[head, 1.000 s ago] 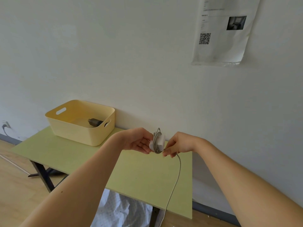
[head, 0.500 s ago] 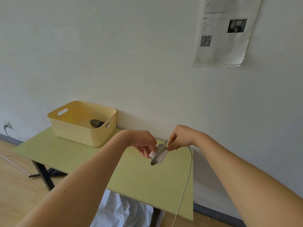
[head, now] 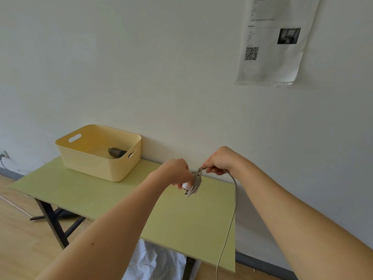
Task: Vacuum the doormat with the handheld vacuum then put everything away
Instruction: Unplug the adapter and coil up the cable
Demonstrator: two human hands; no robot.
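My left hand (head: 177, 172) grips a white charger plug (head: 186, 186) with grey cable (head: 196, 181) coiled round it, held above the green table (head: 125, 207). My right hand (head: 220, 160) pinches the loose cable just right of the coil. The free cable length (head: 232, 215) hangs down past the table's right edge toward the floor. A yellow basket (head: 101, 158) stands at the table's back left with a dark grey cylindrical part (head: 116, 152) lying inside. The doormat is out of sight.
The table stands against a white wall with a printed paper sheet (head: 274, 41) taped high at the right. Black table legs (head: 52, 221) and crumpled white plastic (head: 153, 261) lie below. A wall socket with a cord (head: 4, 156) is at far left.
My right hand has carried the cable up and over the plug, adding turns to the coil. My left hand tilted the plug downward. The hanging cable shifted right.
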